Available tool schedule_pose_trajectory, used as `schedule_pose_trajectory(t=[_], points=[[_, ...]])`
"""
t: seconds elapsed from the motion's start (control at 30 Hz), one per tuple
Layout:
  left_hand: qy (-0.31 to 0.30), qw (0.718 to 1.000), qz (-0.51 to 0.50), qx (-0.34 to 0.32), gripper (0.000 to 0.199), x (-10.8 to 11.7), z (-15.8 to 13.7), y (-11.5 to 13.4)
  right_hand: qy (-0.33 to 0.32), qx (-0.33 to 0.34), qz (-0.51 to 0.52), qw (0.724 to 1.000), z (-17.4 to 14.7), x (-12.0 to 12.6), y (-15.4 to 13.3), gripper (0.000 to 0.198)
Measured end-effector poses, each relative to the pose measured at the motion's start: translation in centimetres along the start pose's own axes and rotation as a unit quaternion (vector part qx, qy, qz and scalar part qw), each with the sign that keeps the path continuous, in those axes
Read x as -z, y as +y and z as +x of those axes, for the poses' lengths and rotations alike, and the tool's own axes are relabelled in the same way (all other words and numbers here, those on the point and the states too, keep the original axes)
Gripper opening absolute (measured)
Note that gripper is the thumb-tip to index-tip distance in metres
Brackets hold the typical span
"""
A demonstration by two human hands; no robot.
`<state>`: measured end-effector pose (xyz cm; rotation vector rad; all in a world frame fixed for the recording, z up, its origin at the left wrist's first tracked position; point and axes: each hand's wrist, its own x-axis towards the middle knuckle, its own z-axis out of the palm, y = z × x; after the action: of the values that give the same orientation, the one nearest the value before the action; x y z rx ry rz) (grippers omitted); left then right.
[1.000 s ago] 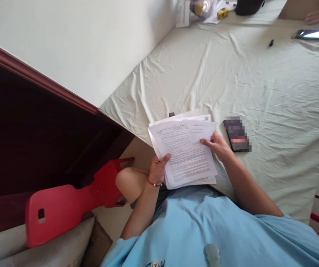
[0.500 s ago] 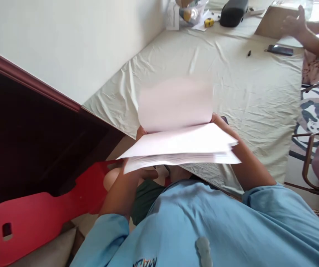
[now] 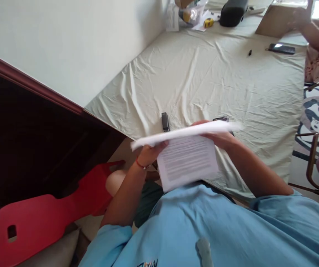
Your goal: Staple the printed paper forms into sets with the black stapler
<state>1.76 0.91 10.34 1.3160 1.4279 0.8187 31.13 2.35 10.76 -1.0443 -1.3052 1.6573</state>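
Observation:
A stack of paper sheets (image 3: pixel 187 161) hangs between my hands just above the table's near edge. Lines of print cover the sheet facing me, and the upper part of the stack is seen nearly edge-on and blurred. My left hand (image 3: pixel 150 154), with a red band at the wrist, is closed on the stack's left side, thumb on top. At the right side my right hand (image 3: pixel 217 138) grips the sheets, its fingers partly behind them. Just beyond the paper lies a small black stapler-like object (image 3: pixel 165 121). A dark item (image 3: pixel 219 119) sits partly hidden behind the right end of the stack.
A pale cloth covers the table (image 3: pixel 231 81). Farther back are a phone (image 3: pixel 282 49), a black case (image 3: pixel 233 13), a yellow tape measure (image 3: pixel 208 23) and a plastic bag (image 3: pixel 194 15). Another person's arm (image 3: pixel 316 37) is at upper right. A red chair (image 3: pixel 37 226) stands at left.
The stack has tipped from lying spread open to nearly edge-on, and a printed side now faces me. The black stapler-like object has come into sight. The other person's hand has moved.

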Motion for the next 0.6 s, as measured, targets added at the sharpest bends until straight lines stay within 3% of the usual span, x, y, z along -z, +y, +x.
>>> schedule_pose_trajectory(t=[0.07,0.17,0.27,0.47,0.6], points=[[-0.042,0.993,-0.111,0.015,0.042,-1.2,-0.6,-1.9,0.029,-0.06,0.076,0.995,-0.7,-0.2,1.7,0.046],[-0.127,0.942,-0.301,0.074,0.052,-2.9,-1.4,-5.1,0.01,-0.133,0.105,0.986,-2.0,-0.1,4.3,0.043],[-0.12,0.904,-0.395,0.109,0.057,-3.8,-2.0,-6.9,-0.013,-0.143,0.088,0.986,-3.2,-0.1,5.9,0.043],[-0.113,0.876,-0.433,0.179,0.057,-5.1,-3.5,-7.2,0.066,-0.198,0.11,0.972,-4.6,-2.1,7.9,0.05],[-0.094,0.896,-0.395,0.182,0.055,-5.6,-4.2,-7.7,0.103,-0.183,0.062,0.976,-4.6,-2.3,8.4,0.052]])
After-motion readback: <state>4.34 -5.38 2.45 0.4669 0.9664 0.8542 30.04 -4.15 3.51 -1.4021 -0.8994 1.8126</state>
